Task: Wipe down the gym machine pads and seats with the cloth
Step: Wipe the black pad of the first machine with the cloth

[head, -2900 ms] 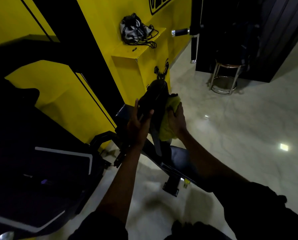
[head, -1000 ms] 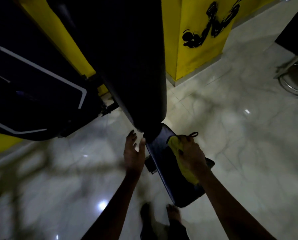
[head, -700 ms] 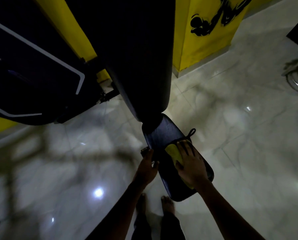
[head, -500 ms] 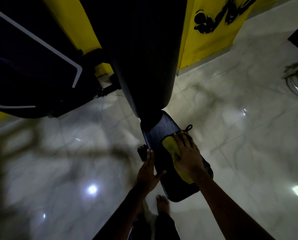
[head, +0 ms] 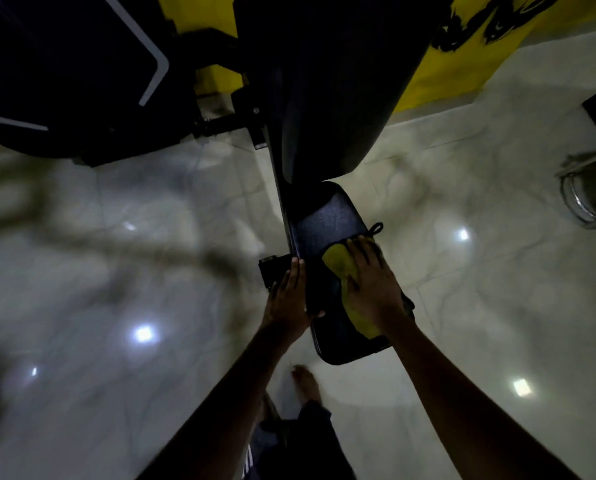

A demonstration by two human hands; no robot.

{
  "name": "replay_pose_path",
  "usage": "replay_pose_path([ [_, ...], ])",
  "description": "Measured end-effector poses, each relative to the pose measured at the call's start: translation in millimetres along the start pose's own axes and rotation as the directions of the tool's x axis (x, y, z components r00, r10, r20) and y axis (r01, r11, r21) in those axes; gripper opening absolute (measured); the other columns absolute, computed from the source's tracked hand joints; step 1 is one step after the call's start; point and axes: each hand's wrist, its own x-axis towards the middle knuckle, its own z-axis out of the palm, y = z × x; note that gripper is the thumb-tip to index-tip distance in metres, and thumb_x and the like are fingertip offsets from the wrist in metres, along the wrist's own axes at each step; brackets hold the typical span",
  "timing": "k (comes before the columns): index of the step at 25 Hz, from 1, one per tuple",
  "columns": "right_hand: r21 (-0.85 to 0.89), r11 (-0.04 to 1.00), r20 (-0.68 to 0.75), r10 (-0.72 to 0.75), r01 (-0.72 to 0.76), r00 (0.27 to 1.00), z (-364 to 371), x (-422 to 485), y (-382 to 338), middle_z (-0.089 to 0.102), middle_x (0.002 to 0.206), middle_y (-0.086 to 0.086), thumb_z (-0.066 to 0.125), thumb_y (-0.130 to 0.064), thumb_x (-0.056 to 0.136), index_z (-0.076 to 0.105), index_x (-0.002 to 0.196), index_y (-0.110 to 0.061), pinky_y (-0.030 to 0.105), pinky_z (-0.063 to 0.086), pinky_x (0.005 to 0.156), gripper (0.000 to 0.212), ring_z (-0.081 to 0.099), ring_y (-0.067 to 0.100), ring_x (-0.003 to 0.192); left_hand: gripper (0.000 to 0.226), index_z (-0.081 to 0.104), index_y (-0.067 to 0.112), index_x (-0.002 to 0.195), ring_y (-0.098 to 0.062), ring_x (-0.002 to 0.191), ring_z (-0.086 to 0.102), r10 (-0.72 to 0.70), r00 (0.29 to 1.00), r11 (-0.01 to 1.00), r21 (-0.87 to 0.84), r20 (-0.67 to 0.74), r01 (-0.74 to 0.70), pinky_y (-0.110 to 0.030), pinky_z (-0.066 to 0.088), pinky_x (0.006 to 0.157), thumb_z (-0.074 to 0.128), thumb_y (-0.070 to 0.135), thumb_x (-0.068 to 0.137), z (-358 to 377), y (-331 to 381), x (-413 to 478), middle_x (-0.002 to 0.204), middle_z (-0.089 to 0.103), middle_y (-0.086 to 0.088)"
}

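Cloth [head: 338, 268], yellow: lies on the right half of the black seat pad [head: 327, 220], pressed flat under the right hand [head: 372, 289], whose fingers are straight and spread. Left hand [head: 287, 299]: just beside it on the seat's left edge, fingers straight, thumb lying over the top. Beyond: black back pad [head: 324, 81]; yellow wall [head: 428, 71].

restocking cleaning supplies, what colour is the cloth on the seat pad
Yellow-green; the cloth under the right hand shows best in the head view.
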Motion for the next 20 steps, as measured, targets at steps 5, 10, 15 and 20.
replay_pose_path([
  [5, -0.043, 0.999, 0.008, 0.006, -0.006, 1.0, -8.7, 53.0, -8.2, 0.025, 0.163, 0.008, 0.051, -0.031, 0.089, 0.029, 0.156, -0.019, 0.051, 0.042, 0.107, 0.072, 0.019, 0.033, 0.151, 0.081, -0.003, 0.008, 0.157, -0.023, 0.152, 0.01, -0.034, 0.997, 0.989, -0.143, -0.069, 0.024, -0.044, 0.024, 0.119, 0.048, 0.035, 0.1, 33.2, 9.5, -36.2, 0.165, 0.001, -0.01],
  [10, -0.149, 0.87, 0.238, -0.431, 0.471, 0.87, -22.4, 36.5, 12.4, 0.022, 0.164, 0.001, 0.048, -0.031, 0.085, 0.026, 0.157, -0.024, 0.055, 0.04, 0.108, 0.076, 0.019, 0.035, 0.151, 0.072, -0.001, 0.007, 0.157, -0.021, 0.152, 0.008, -0.123, 0.983, 0.94, -0.334, -0.139, 0.07, -0.044, 0.025, 0.119, 0.042, 0.021, 0.101, 62.1, 30.2, -56.0, 0.165, 0.0, -0.008],
  [15, -0.255, 0.909, 0.248, -0.269, 0.331, 0.931, -19.0, 77.5, -39.9, 0.026, 0.162, 0.005, 0.053, -0.038, 0.081, 0.034, 0.152, -0.021, 0.059, 0.032, 0.112, 0.076, 0.022, 0.042, 0.147, 0.072, 0.007, 0.009, 0.157, -0.021, 0.148, 0.024, -0.196, 0.954, 0.889, -0.451, -0.228, 0.075, -0.032, 0.028, 0.118, 0.049, 0.015, 0.099, 61.4, 36.9, -55.7, 0.164, 0.01, -0.006],
  [20, -0.24, 0.678, 0.334, -0.615, 0.695, 0.714, -10.7, 44.7, -34.3, 0.029, 0.16, 0.008, 0.051, -0.039, 0.087, 0.021, 0.155, -0.015, 0.051, 0.038, 0.112, 0.078, 0.031, 0.038, 0.144, 0.065, 0.021, 0.017, 0.157, -0.024, 0.135, 0.047, -0.359, 0.897, 0.795, -0.588, -0.259, 0.148, -0.034, 0.049, 0.098, 0.052, 0.021, 0.1, 76.4, 46.8, -65.3, 0.157, 0.035, -0.002],
])
